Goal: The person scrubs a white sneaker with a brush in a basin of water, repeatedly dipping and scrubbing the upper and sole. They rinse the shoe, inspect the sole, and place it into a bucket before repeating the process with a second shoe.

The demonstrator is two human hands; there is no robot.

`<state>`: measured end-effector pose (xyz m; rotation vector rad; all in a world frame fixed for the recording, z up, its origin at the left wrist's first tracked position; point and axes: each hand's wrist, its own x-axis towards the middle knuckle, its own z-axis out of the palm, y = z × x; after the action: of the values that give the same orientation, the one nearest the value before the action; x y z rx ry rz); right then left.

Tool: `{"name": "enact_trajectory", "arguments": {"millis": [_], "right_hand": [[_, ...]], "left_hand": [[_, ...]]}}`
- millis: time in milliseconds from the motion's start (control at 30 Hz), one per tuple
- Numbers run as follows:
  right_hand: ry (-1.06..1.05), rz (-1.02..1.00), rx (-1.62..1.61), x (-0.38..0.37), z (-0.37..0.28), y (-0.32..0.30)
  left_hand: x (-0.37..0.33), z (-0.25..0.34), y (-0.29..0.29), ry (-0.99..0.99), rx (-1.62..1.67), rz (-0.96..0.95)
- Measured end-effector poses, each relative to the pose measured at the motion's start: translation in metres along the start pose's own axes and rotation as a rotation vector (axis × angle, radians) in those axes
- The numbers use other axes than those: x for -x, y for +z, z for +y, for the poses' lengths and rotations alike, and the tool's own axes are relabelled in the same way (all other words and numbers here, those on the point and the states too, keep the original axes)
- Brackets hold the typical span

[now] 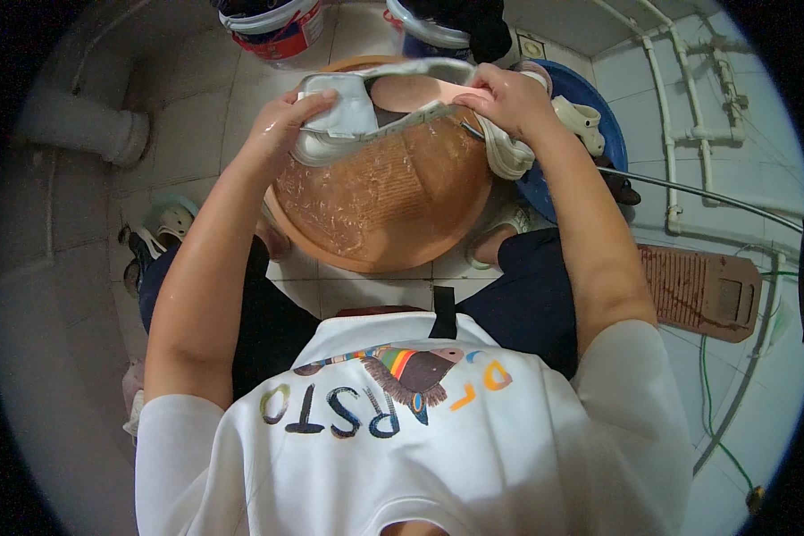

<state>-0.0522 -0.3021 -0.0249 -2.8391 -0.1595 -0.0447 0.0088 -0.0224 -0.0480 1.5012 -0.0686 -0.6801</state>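
Over an orange-brown basin [357,263] with cloudy water and a ribbed patch in it, a white shoe [348,150] is held up in the air. My left hand [288,121] grips it by the tongue, thumb on top and fingers behind. My right hand [512,100] is closed round the thin end of a pink brush [408,92], whose broad oval head lies inside the shoe's opening. Its bristles are hidden. The right hand is also close to the shoe's other end; whether it touches there is unclear.
Right of the basin, a blue tub [609,134] holds several shoes, including a white clog [581,121]. Two buckets, one red and white [281,36], stand at the back. A brown washboard [699,290] lies at right, near a metal rod [706,195] and wall pipes [670,116].
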Motion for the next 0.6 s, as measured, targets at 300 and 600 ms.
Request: {"name": "enact_trajectory", "arguments": {"millis": [300,600], "right_hand": [[-0.078,0.027,-0.053,0.008,-0.027,0.007],[-0.088,-0.003,-0.111,0.004,-0.04,0.03]], "left_hand": [[-0.001,-0.012,-0.001,-0.06,-0.122,-0.008],[0.003,-0.01,0.005,-0.07,-0.169,0.084]]}}
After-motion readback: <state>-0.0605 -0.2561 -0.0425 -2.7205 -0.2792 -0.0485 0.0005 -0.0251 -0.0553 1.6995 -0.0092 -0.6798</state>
